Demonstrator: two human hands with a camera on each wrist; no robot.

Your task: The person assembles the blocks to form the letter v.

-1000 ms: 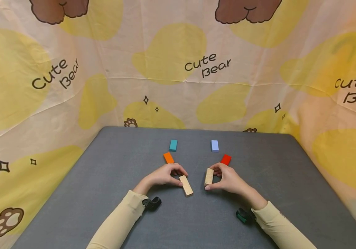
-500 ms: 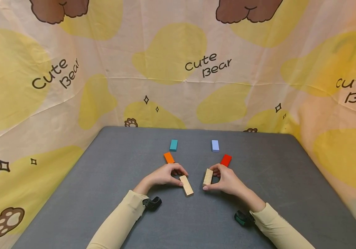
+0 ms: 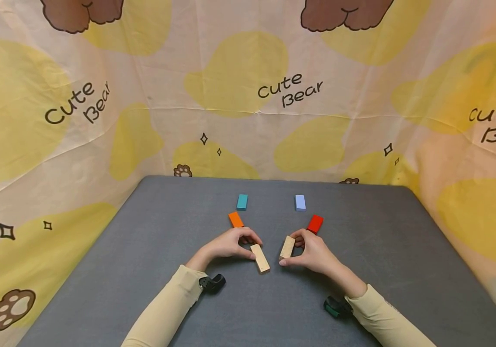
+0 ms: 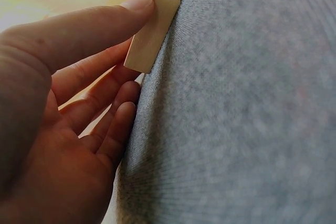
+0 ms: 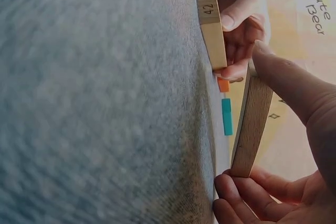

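Observation:
On the grey table, a plain wooden block lies flat at a slant, its thumb-side end carrying a printed number in the right wrist view. My left hand holds it from the left, the thumb pressing its side and a fingertip at its far end. Opposite, my right hand pinches a second wooden block by its two ends, thumb at the near end and fingers at the far one. This second block leans the other way in the head view, with a narrow gap between the two blocks.
Beyond the hands lie an orange block, a teal block, a lavender block and a red block. A printed cloth rises behind the grey table and along its sides.
My right hand has slid a little left with its block, narrowing the gap to the other block; its block has turned slightly. The left hand and its block stay put.

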